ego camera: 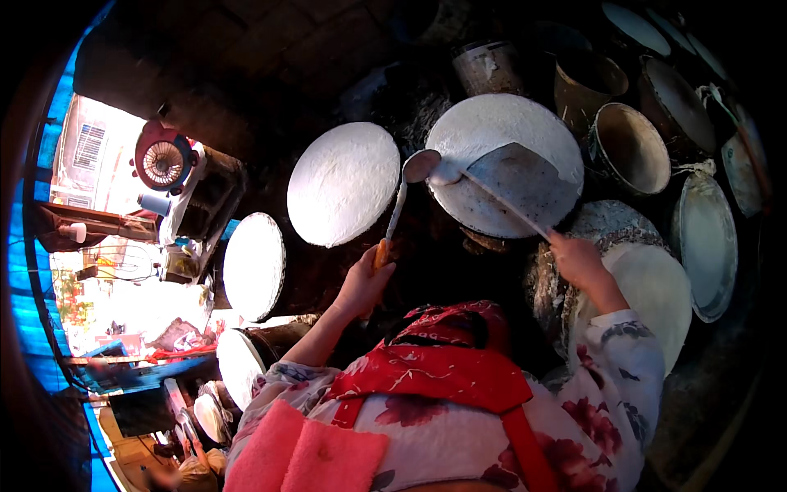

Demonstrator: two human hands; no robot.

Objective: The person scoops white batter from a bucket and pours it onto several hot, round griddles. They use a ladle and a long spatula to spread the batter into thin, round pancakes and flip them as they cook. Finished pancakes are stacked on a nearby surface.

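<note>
My left hand (363, 280) grips the orange handle of a ladle (422, 166), whose round bowl hangs at the left rim of a round griddle-like pan (535, 212). Between the fingers of my right hand (577, 257) runs a long thin handle. At its far end, a round whitish head, perhaps a second ladle (444, 174), is over the pan's left side. A white batter-like layer (504, 117) coats the upper part of that pan, while a grey, speckled area lies bare below it. To the left stands another round pan covered in white (344, 184).
More white round surfaces stand at left (255, 267) and lower right (645, 295). Deep pots (633, 147) and a stained bucket (489, 67) crowd the upper right. A small fan (163, 163) sits at left. Another person's hands (197, 452) show at lower left.
</note>
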